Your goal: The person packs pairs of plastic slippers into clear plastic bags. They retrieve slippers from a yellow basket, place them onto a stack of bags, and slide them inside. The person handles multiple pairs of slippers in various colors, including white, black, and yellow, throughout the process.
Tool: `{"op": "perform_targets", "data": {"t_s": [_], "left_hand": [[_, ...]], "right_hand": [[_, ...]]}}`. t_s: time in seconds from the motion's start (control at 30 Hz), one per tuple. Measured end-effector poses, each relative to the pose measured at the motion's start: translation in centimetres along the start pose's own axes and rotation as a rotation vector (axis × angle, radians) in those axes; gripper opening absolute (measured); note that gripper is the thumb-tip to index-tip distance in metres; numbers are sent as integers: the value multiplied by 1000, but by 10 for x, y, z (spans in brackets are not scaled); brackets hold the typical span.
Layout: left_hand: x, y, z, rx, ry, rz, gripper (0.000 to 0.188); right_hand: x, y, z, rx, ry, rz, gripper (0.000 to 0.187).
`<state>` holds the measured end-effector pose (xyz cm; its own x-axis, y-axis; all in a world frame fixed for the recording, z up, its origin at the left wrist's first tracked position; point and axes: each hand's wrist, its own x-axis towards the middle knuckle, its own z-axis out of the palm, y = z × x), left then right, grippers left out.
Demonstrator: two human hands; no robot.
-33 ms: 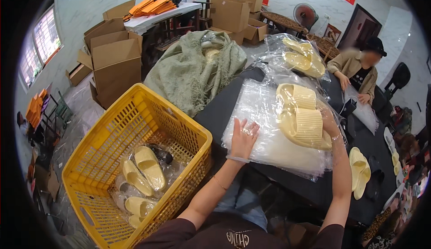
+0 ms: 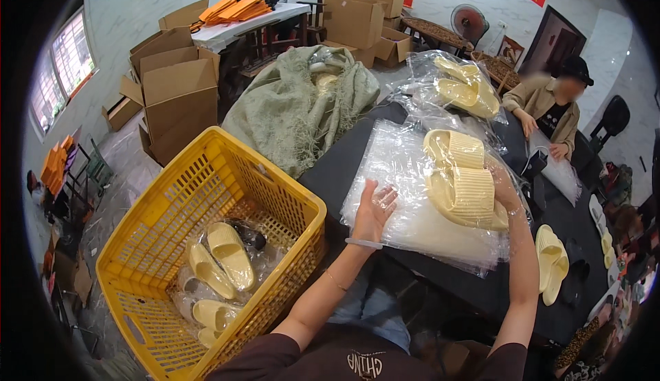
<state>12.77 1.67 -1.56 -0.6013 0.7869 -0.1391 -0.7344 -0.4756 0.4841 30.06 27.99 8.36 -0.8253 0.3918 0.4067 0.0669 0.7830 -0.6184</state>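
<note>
Dark table [image 2: 344,168] runs from near the person toward a seated co-worker at its far end, carrying a stack of clear plastic bags [image 2: 405,195] at its near edge. On the stack lies a pair of pale yellow ribbed slippers [image 2: 464,178], one overlapping the other, long axes running from the far edge toward the near right, toes away. Left hand [image 2: 375,210] rests flat and open on the bags. Right hand [image 2: 504,187] grasps the slippers' right side.

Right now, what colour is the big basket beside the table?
Yellow. The basket shows best in the head view, with bagged pale slippers inside it.
</note>
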Motion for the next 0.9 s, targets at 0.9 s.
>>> {"op": "perform_targets", "data": {"t_s": [0.9], "left_hand": [[46,-11,-33,2239,-315,691,50]], "right_hand": [[-29,102,61,-199,-188,108,37]]}}
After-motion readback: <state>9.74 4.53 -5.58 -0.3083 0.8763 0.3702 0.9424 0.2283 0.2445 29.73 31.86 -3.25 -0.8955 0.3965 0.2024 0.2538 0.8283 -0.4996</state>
